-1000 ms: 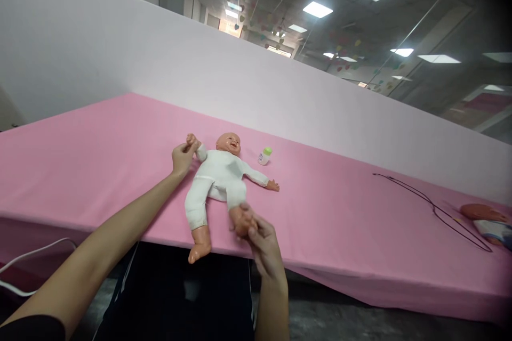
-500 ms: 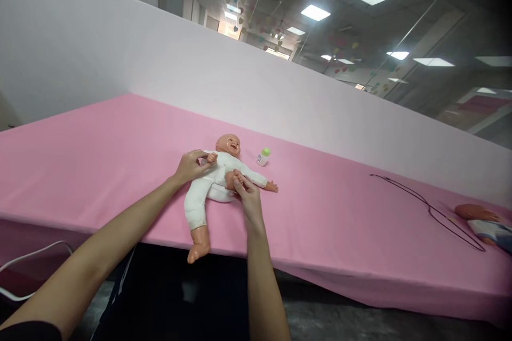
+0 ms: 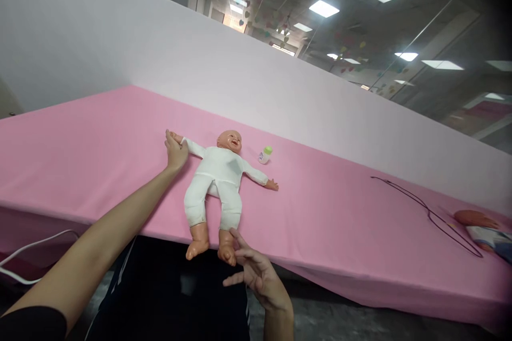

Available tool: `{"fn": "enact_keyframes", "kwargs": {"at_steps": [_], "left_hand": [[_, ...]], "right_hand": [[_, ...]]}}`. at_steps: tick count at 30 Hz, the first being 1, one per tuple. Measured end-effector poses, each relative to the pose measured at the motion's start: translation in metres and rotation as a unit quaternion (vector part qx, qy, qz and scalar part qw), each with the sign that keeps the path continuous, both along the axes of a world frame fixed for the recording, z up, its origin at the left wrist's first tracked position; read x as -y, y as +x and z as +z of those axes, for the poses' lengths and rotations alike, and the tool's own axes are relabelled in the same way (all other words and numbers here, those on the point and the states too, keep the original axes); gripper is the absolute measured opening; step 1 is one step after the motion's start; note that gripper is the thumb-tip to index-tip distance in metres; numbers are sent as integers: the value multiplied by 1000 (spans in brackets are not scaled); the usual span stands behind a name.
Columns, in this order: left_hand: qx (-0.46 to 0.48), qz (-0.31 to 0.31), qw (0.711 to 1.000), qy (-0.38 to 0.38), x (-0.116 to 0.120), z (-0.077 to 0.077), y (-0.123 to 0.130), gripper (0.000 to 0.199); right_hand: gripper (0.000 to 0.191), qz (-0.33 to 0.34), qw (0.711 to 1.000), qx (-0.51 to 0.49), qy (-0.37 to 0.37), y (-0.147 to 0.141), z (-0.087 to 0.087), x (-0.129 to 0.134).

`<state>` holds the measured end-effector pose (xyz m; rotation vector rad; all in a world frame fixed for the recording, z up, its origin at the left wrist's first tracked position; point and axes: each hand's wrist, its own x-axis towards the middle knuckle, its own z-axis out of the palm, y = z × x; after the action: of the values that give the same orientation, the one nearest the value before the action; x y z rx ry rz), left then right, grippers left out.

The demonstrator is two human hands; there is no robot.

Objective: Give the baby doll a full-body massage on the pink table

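- We see a baby doll (image 3: 218, 173) in a white one-piece suit lying face up on a pink-covered table (image 3: 340, 224), head toward the far wall, arms spread wide, both legs stretched straight toward the near edge.
- Its bare feet (image 3: 211, 245) jut out past the table's near edge, side by side and hanging over the dark floor.
- Our left hand (image 3: 175, 150) reaches across the cloth and lies against the doll's outstretched hand at the end of its white sleeve; the fingers are laid flat along it, and we cannot tell whether they close around it.
- Our right hand (image 3: 256, 274) hovers below the table edge, fingers spread and loose, gripping nothing; one fingertip sits just beside the nearer doll foot, touching it or nearly so.
- A small white bottle with a green cap (image 3: 264, 155) stands on the cloth just beside the doll's head, apart from its arm.
- A thin black cord (image 3: 424, 205) trails across the pink surface well to the right of the doll.
- A second doll (image 3: 482, 225), only partly in view, lies at the far right edge of the table, where the cord ends.
- A pale partition wall (image 3: 120, 48) rises behind the table, with lit ceiling panels above it.
- A white cable (image 3: 32, 253) loops below the table on the left, beside our forearm.
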<state>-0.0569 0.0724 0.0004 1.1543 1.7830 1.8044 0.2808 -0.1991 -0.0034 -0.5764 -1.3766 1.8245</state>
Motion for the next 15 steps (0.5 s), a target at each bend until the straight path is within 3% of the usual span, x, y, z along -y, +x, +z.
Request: {"fn": "enact_keyframes", "kwargs": {"at_steps": [4, 7, 11, 13, 15], "left_hand": [[-26, 11, 998, -54, 1, -1, 2, 90], [-52, 16, 996, -69, 1, 0, 3, 87], [-110, 33, 985, -128, 2, 1, 4, 87], [-137, 42, 979, -144, 4, 1, 5, 86], [-170, 42, 976, -132, 7, 1, 9, 84]], "right_hand": [[70, 46, 998, -29, -14, -4, -21, -3], [65, 97, 995, -33, 13, 5, -34, -6], [61, 165, 986, -6, 38, 28, -30, -4], [67, 104, 994, -2, 26, 34, -14, -5], [68, -12, 1000, -9, -14, 34, 10, -12]]}}
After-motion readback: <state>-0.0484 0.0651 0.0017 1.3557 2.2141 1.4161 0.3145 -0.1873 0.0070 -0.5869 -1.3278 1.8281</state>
